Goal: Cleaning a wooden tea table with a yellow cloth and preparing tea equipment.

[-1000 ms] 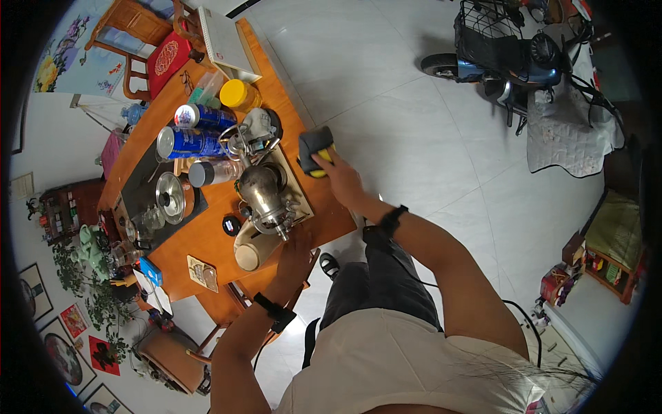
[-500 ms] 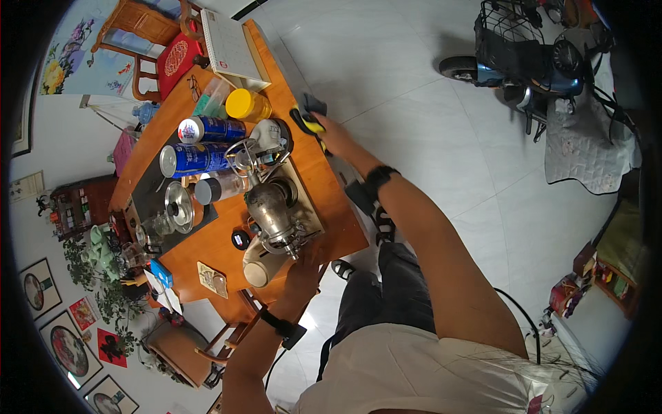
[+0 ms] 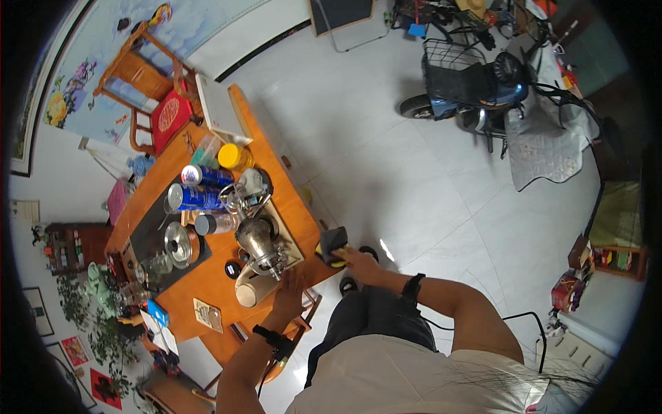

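Note:
A folded grey-and-yellow cloth (image 3: 334,239) is pinched in my right hand (image 3: 363,266), at the near right corner of the wooden table (image 3: 303,228). My left hand (image 3: 289,298) rests at the table's near edge, its fingers stretched toward the low end of a silver metal urn (image 3: 256,238); whether they touch it cannot be made out. This urn lies tilted on a pale tray (image 3: 295,252). Beside it, a beige cylindrical container (image 3: 252,293) lies on its side. Beyond stand blue cans (image 3: 196,197), a clear jar with a grey lid (image 3: 219,223) and a yellow-lidded tub (image 3: 236,157).
A lidded pot (image 3: 181,245) and glassware sit on the dark mat (image 3: 148,221). A wooden chair with red seat (image 3: 169,114) stands at the table's far end. Another chair (image 3: 296,338) is by my left forearm. A blue scooter (image 3: 476,86) is parked on the tiled floor (image 3: 386,172).
My right hand has brought the cloth nearer to me along the table's right edge, down to the near corner. My left hand stays by the urn. The view has shifted.

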Tool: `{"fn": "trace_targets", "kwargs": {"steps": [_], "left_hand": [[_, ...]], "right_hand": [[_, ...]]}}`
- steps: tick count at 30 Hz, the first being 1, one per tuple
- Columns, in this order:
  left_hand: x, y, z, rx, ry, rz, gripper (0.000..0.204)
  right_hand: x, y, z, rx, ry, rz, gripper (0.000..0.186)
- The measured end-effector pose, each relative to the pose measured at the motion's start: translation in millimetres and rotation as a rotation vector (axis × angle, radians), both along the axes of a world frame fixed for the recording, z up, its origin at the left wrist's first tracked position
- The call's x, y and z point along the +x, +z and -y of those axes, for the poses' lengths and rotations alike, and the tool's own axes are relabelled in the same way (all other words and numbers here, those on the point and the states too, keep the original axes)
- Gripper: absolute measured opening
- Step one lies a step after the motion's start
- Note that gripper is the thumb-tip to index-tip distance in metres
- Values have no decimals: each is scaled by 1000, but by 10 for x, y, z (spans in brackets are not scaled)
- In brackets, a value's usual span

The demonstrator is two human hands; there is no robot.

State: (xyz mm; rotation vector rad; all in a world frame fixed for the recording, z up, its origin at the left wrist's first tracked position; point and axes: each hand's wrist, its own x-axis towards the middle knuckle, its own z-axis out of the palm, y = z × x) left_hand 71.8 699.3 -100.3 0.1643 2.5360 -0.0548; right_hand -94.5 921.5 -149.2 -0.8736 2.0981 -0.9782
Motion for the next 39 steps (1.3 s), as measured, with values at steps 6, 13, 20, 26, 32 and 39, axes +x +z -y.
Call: {"fn": "trace_targets", "kwargs": {"steps": [6, 13, 20, 26, 32, 39], "left_hand": [[58, -91, -4, -36, 0, 82, 110], [286, -586, 159, -76, -108, -99, 88], [92, -47, 11, 195, 228, 151, 90], [609, -67, 30, 243, 142, -23, 79], [884, -11, 191, 230, 222, 29, 76], [1100, -163, 398, 245, 306, 8, 75]], "right_hand": [[118, 131, 132, -1, 82, -479, 57], [330, 130, 93, 306, 344, -619, 52], [450, 485, -307, 289, 400, -529, 50], [393, 760, 114, 75, -107, -597, 53], [800, 418, 569, 467, 160, -728, 45], [1308, 455, 763, 485, 403, -657, 37]]}}
